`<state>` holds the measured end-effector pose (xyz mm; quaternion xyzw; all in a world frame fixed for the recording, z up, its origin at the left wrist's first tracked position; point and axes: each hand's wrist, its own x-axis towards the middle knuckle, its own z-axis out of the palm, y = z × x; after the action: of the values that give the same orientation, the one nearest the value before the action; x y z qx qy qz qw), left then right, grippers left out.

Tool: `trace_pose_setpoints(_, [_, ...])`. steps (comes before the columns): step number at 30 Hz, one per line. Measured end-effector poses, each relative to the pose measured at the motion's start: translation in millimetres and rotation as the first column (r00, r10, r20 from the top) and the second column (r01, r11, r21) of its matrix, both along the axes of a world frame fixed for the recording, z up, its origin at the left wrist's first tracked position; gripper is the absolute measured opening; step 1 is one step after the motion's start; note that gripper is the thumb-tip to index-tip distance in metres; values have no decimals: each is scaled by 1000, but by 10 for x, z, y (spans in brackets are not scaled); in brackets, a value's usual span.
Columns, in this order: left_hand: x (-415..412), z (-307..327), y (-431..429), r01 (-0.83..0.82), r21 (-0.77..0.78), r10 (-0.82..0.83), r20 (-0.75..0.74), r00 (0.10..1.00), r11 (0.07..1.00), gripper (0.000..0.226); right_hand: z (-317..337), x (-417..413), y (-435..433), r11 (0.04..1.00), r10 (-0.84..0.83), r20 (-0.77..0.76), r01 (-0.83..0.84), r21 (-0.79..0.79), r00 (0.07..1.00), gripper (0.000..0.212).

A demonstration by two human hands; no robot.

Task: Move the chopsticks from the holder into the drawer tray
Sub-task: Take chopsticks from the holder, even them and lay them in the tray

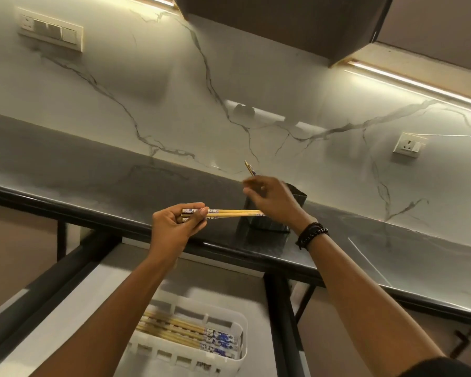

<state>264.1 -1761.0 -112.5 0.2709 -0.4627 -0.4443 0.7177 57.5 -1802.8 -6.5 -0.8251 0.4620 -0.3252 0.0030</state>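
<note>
A marble-veined wall backs a dark counter (93,183), with an open drawer (114,281) below its near edge. Several chopsticks (180,330) already lie in the white drawer tray (242,352). The left hand (174,224) has its fingers curled round a bundle of chopsticks (234,212) held level over the counter's edge. The right hand (272,200), above the dark holder (264,224), seems to pinch a single chopstick (250,168), though its fingers are blurred. I judge the task well along. The holder's inside is hidden.

Glossy marble backsplash (174,99), wooden chopsticks (229,212)
</note>
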Motion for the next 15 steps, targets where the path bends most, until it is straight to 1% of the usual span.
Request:
trace_pose_setpoints(2, [-2, -13, 6, 14, 8, -14, 28, 1000, 1000, 20, -62, 91, 142, 987, 92, -142, -72, 144, 986, 32])
trace_pose_setpoints(3, [2, -16, 13, 21, 13, -22, 37, 999, 1000, 21, -102, 121, 195, 981, 118, -170, -89, 172, 978, 32])
trace_pose_setpoints(7, [21, -6, 41, 60, 26, -62, 62, 996, 998, 25, -244, 150, 328, 986, 115, -160, -93, 139, 980, 28])
trace_pose_setpoints(10, [9, -2, 67, 81, 38, -84, 105, 991, 996, 27, -344, 112, 361, 991, 96, -223, -71, 116, 970, 27])
trace_pose_setpoints(12, [0, 4, 79, 91, 50, -97, 133, 986, 995, 29, -404, 85, 379, 987, 92, -198, -64, 146, 976, 24])
trace_pose_setpoints(15, [1, 9, 91, 109, 67, -118, 153, 981, 992, 34, -479, 42, 403, 977, 81, -97, -60, 207, 992, 15])
